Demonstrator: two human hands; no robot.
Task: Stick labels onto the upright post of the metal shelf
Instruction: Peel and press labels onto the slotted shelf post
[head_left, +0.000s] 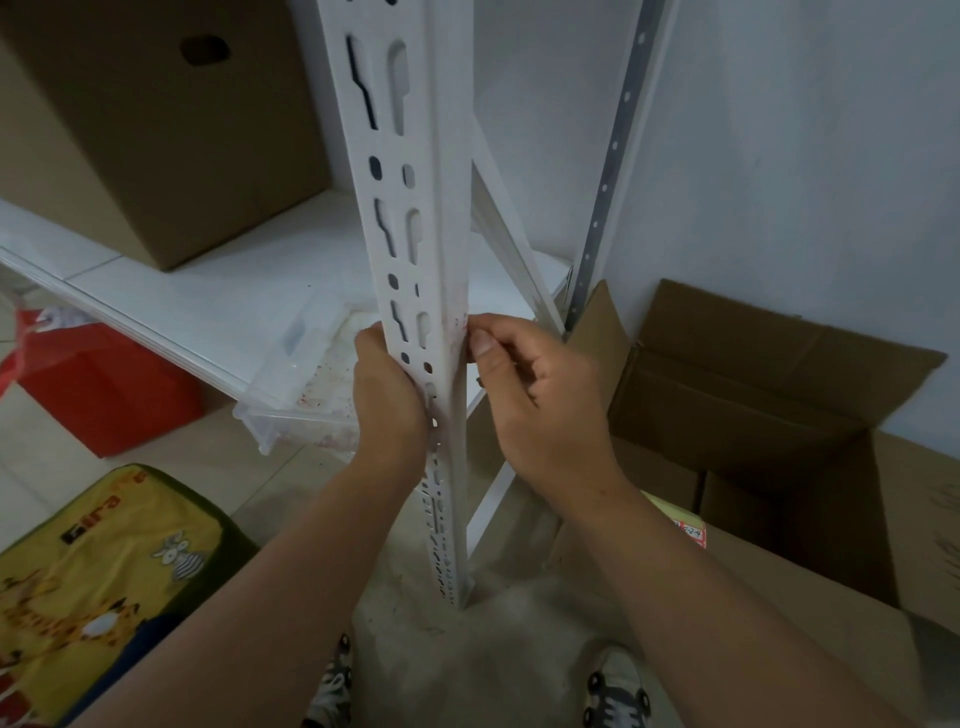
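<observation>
at the frame centre both hands are pressing on the white upright post: left hand bracing it, right hand pinching its edge; no finished label is visible, so labelling seems early.

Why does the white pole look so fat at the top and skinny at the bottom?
In the head view the wide-angle lens stretches whatever is close: the upright post swells near the camera and narrows toward the floor. The light is dim and soft, without glare. The left hand and right hand look fairly sharp; the edges bend.
</observation>
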